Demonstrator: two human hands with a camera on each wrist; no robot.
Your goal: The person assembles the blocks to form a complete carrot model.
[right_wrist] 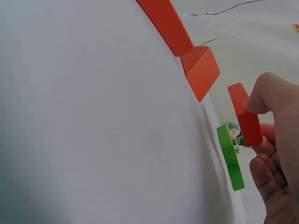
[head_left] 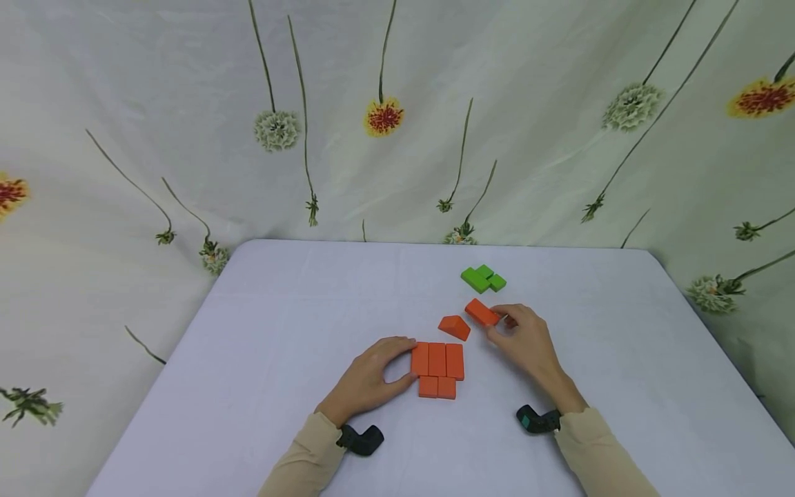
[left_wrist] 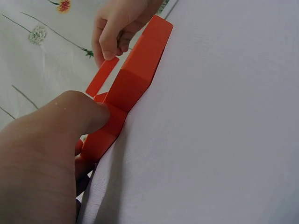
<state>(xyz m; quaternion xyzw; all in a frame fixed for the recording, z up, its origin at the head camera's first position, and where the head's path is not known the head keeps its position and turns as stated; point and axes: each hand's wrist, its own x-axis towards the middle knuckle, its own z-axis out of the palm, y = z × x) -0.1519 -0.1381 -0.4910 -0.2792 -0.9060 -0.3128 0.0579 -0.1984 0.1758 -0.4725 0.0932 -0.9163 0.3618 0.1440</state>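
Note:
My right hand (head_left: 524, 339) pinches a rectangular orange block (head_left: 482, 313) between thumb and fingers. In the right wrist view this block (right_wrist: 245, 114) shows above the white cloth. My left hand (head_left: 369, 379) spans the left block (head_left: 419, 358) of a flat orange group, thumb at its near end and fingertips at its far corner. In the left wrist view the thumb (left_wrist: 96, 114) lies against that block's side. Three longer blocks (head_left: 437, 359) stand side by side, with two shorter blocks (head_left: 437, 387) against their near side. An orange wedge-shaped block (head_left: 454, 327) lies just behind the group, apart from it.
Several green blocks (head_left: 477, 279) sit together farther back on the white-covered table (head_left: 279, 310). A flower-printed curtain (head_left: 528, 138) hangs behind the table's far edge. Each wrist wears a black camera, one on the left (head_left: 362, 440) and one on the right (head_left: 537, 420).

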